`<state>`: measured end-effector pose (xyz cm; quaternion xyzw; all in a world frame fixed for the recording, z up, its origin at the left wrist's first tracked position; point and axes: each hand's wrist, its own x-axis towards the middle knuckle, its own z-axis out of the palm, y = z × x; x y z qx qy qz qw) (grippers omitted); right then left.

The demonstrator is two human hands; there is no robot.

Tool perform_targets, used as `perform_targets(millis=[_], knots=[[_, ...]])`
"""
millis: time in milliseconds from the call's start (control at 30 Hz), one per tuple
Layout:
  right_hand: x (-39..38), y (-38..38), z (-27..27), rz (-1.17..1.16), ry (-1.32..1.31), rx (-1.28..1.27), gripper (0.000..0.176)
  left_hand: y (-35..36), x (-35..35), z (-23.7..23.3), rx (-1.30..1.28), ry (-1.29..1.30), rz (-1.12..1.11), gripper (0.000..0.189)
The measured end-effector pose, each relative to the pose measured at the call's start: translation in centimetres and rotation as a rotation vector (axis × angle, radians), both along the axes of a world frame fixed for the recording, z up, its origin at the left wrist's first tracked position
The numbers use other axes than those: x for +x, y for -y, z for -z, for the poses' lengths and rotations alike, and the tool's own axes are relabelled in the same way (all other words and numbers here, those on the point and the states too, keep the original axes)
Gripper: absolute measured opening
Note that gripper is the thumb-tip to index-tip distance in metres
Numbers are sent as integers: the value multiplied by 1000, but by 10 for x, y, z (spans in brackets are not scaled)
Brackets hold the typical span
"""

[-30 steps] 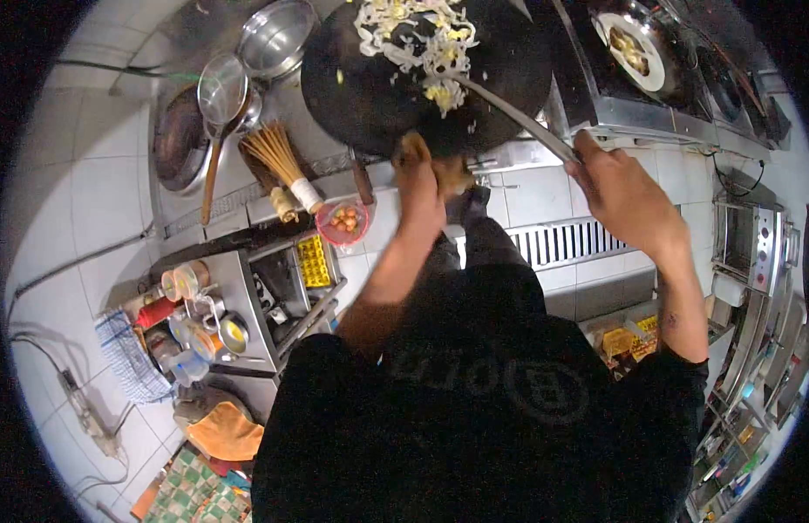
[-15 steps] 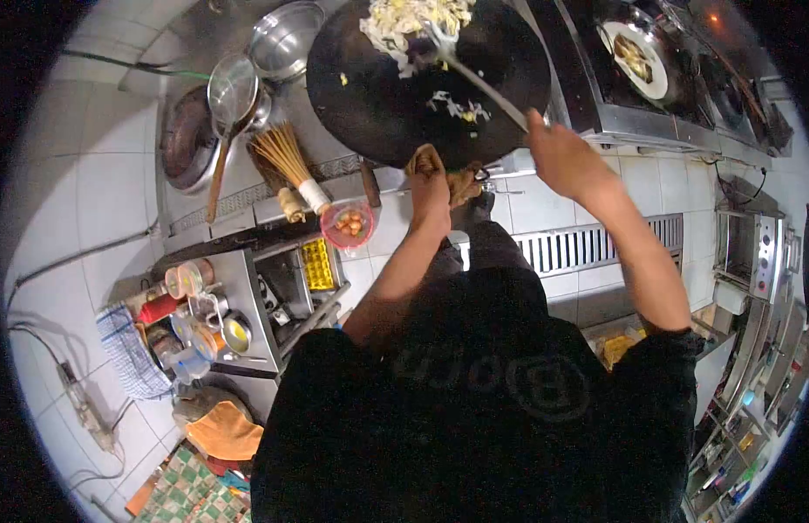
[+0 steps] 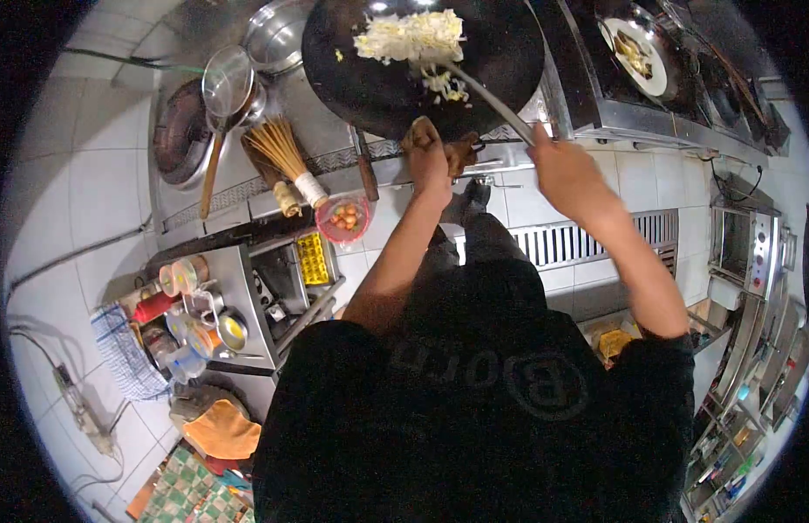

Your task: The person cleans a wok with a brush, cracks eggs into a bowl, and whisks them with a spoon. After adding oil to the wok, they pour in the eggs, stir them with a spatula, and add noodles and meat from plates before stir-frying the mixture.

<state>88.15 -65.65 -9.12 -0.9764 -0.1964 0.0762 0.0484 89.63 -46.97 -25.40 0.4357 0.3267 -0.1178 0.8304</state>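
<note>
A large black wok [image 3: 361, 96] stands at the top centre, with pale chopped food [image 3: 413, 37] heaped near its far side and a smaller clump nearer its middle. My left hand [image 3: 429, 166] grips a brown cloth [image 3: 422, 135] at the wok's near edge. The handle of a metal ladle [image 3: 500, 106] is held in my right hand [image 3: 568, 174], over the wok's right rim. Its head touches the lower edge of the food heap.
Left of the wok lie a strainer [image 3: 227, 83], a bamboo brush [image 3: 282, 150] and a pink bowl [image 3: 343, 218]. A white plate [image 3: 640, 57] sits at the upper right. Sauce containers [image 3: 191, 275] crowd a lower-left counter.
The ladle head has moved down and left, and the food now forms a more compact heap. The loose bits near the middle have gathered into a clump. The cloth stays in my left hand.
</note>
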Motion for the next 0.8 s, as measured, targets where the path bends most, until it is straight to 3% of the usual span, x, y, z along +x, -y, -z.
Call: perform_targets(millis=[33,67,133,200,233,267,300,333,367,400,433,500,533,567,600,633,700,733,800], knots=[[12,-4,31,-16,92,-26,21,6,-6,10,49,40,-62,23],[15,-4,28,-17,94,-27,21,9,-9,-14,96,81,-126,21],[30,-3,14,4,-61,3,25,4,-16,-62,86,26,-37,23],[22,0,10,-95,25,63,27,-5,-15,-78,-9,-182,-80,28],[20,-4,18,-52,13,72,28,-26,-9,-35,-191,93,41,39],[13,-7,31,-3,-5,80,29,-20,-24,5,-192,81,37,39],[16,-1,63,42,-5,111,31,-4,-24,37,90,100,3,40],[16,1,76,121,-44,132,33,5,-16,50,372,119,-39,40],[13,6,82,177,-92,248,32,0,-25,-1,211,34,24,49],[14,13,85,223,-134,360,32,2,-30,11,208,49,9,49],[17,3,30,554,-638,560,32,3,-33,42,314,158,-10,50],[35,15,-11,498,-700,487,31,-2,-27,102,452,256,-22,50],[43,26,-17,443,-754,408,30,-1,-4,69,454,261,-21,50],[57,54,10,177,-442,289,28,4,17,2,222,189,-76,41],[69,75,38,-89,-135,169,26,7,31,-33,-9,109,-135,32],[77,57,17,-175,7,-3,24,6,54,-16,-7,106,-136,32],[95,16,36,-207,-17,-100,24,5,79,38,-27,155,65,29],[105,7,42,-236,-12,-198,24,7,68,20,-24,153,63,29],[91,19,18,-204,-62,-49,26,12,17,-70,-68,116,-83,27]])
